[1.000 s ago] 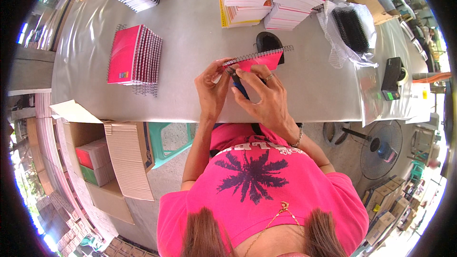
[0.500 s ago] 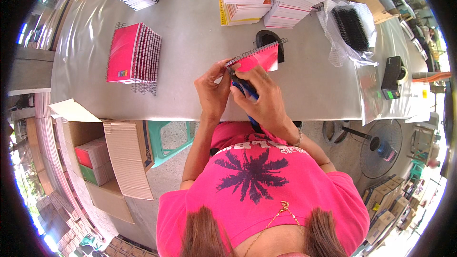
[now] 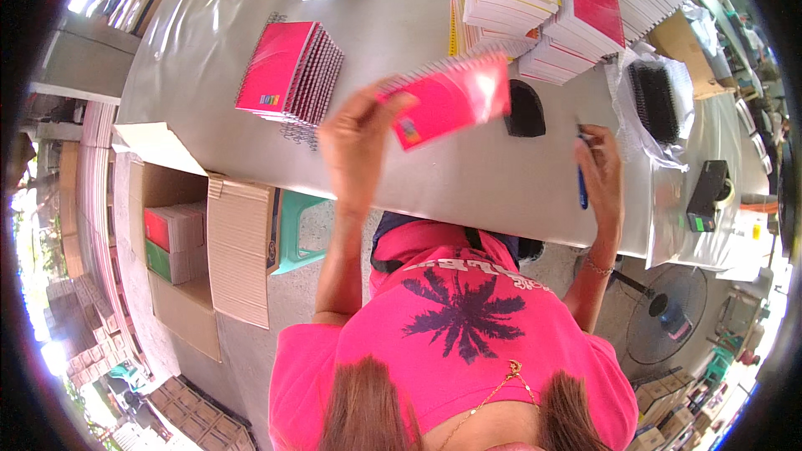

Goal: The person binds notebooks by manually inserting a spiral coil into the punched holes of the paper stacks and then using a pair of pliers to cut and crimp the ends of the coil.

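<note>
A red spiral-bound notebook (image 3: 455, 104) is tilted above the table, slightly blurred. My left hand (image 3: 357, 140) grips it by its left end, fingers closed near the coil. Off to the right, my right hand (image 3: 603, 169) is closed around blue-handled pliers (image 3: 582, 187), held apart from the notebook at the table's near side. Between the notebook and that hand lies a flat black piece (image 3: 526, 110) with a rounded edge. A stack of red spiral notebooks (image 3: 288, 71) stands left of my left hand, loose coil ends sticking out at its side.
Tall piles of notebooks (image 3: 518, 0) fill the far right of the grey table (image 3: 468, 188). Black coils (image 3: 654, 100) lie in white plastic, with a tape dispenser (image 3: 708, 194) nearer. An open carton (image 3: 238, 250) stands at lower left; a fan (image 3: 668, 313) stands at lower right.
My hands have parted. The pliers have left the notebook's coil and moved right with my right hand. My left hand has swung the notebook leftward, and the whole view has shifted.
</note>
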Tool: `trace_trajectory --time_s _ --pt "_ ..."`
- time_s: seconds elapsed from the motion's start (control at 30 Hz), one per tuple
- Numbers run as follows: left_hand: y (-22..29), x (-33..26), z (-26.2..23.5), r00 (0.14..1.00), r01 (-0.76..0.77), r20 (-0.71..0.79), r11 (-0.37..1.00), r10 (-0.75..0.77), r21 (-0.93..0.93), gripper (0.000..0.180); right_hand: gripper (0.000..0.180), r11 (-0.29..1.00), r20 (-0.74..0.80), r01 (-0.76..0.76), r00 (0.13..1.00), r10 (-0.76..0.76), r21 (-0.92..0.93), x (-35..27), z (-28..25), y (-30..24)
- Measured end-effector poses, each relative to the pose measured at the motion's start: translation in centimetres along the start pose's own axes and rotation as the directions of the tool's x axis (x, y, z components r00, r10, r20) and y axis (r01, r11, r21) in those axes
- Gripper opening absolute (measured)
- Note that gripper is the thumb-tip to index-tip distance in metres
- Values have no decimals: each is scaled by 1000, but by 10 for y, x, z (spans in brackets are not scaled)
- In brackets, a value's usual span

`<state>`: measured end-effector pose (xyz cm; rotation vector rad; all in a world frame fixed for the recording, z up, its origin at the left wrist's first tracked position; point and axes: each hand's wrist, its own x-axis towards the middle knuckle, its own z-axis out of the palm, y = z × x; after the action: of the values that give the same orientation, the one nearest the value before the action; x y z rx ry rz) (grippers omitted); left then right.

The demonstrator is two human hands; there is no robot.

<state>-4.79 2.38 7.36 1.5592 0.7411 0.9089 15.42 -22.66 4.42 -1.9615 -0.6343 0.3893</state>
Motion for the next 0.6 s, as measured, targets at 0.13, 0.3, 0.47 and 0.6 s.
trace_trajectory --time_s 0.13,0.3,0.47,0.6 --pt "12 47 -60 927 -239 -259 959 272 152 26 31 804 -296 0 930 -219 -595 11 -6 56" --pt "53 93 -128 925 -306 -89 862 370 403 32 32 723 -338 9 880 -333 -691 7 8 75" --pt "77 133 -152 934 -352 134 796 330 492 35 33 765 -365 -44 895 -255 -642 5 13 63" --pt "54 180 -139 938 -266 323 864 129 426 39 32 749 -378 -45 882 -281 -661 6 10 69"
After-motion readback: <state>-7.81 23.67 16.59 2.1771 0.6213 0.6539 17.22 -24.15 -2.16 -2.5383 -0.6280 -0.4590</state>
